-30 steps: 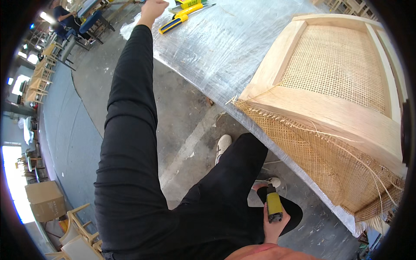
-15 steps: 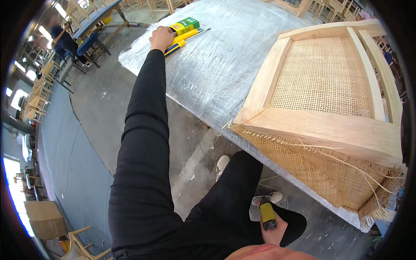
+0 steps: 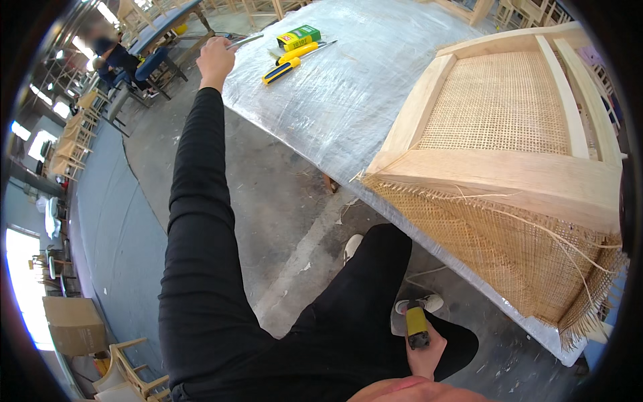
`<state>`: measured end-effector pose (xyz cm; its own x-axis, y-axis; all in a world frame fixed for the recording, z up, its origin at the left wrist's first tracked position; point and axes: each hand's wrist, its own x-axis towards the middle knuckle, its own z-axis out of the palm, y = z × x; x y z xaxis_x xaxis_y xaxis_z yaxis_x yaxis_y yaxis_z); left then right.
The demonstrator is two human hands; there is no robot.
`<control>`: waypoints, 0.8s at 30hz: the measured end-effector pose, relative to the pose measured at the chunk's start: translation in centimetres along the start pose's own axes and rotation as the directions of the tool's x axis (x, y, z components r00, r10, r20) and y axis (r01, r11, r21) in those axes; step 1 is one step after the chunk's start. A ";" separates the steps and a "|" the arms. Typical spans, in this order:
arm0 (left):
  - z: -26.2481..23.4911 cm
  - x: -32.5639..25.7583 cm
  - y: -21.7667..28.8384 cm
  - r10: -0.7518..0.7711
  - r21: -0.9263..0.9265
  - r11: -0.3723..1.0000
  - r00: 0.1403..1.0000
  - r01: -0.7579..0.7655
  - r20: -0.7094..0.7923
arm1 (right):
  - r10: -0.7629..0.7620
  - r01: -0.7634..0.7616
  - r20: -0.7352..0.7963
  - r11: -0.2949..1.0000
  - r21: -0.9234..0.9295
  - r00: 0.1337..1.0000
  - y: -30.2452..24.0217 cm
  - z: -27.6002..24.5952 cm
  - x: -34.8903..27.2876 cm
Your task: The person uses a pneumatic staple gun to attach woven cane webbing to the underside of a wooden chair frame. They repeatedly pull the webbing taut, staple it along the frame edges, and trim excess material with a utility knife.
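Leftward from beside the cluster of tools, the bare left hand (image 3: 214, 63) has moved to the left edge of the silvery, plastic-wrapped worktop (image 3: 315, 127), at the upper left of the frame. Its grip is clamped on a slim grey metal tool (image 3: 246, 41), which points toward the upper right. Just to the right, on the worktop, lie a small green-and-yellow box (image 3: 299, 37), a yellow-handled tool with a thin metal shaft (image 3: 296, 53) and a yellow-and-dark-blue handle (image 3: 281, 70).

At the lower right of the frame, the bare right hand (image 3: 429, 350) hangs low, near the person's bent knee, its grip clamped around a yellow-and-black cylindrical tool (image 3: 416, 326); the exact kind is too small to tell.

Along the right side of the frame, a pale wooden frame with a woven cane panel (image 3: 495, 173) rests on the worktop, well apart from both hands. From its near rail, a tan sheet of loose cane mesh (image 3: 495, 248) drapes down over the worktop's edge, its fringe frayed, with long pale strands trailing across it.
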<state>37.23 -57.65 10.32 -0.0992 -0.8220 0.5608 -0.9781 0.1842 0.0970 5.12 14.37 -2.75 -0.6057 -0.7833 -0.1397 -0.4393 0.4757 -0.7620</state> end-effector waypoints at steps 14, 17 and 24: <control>8.9 -3.0 0.0 -0.442 -0.389 0.769 0.861 0.508 0.250 | 0.058 -0.058 0.008 0.998 -0.017 0.998 0.7 0.3 -1.5; 4.6 -5.4 6.5 -0.306 -0.251 0.902 0.930 0.351 0.202 | 0.067 -0.069 -0.019 0.996 -0.065 0.998 0.4 0.6 -1.3; 7.7 -5.2 4.4 -0.169 -0.484 0.869 0.981 0.104 -0.094 | 0.060 -0.060 -0.011 0.990 -0.131 0.998 0.4 -1.5 -0.6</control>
<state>32.06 -56.71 1.44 0.0855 -0.7872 0.6107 -0.7714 0.3356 0.5407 4.32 15.62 -2.07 -0.6380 -0.7492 -0.1780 -0.4849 0.5705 -0.6629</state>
